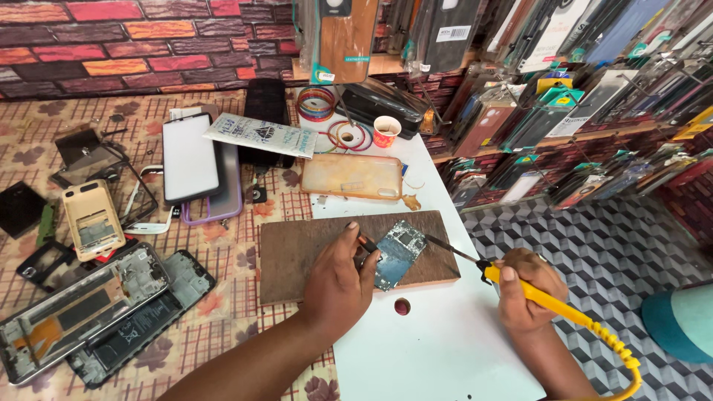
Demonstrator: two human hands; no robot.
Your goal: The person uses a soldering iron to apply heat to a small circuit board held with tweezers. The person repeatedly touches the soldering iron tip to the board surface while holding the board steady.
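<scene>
- Head view: left hand point(338, 278) pinching tweezers point(365, 245) against circuit board point(399, 252) on wooden block point(297, 256).
- Right hand point(526, 289) closed around yellow soldering iron point(520, 286), tip at board's right edge.

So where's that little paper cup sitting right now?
In the head view, the paper cup stands at the far end of the white table, right of the coloured tape rings and just beyond the clear amber phone case.
</scene>
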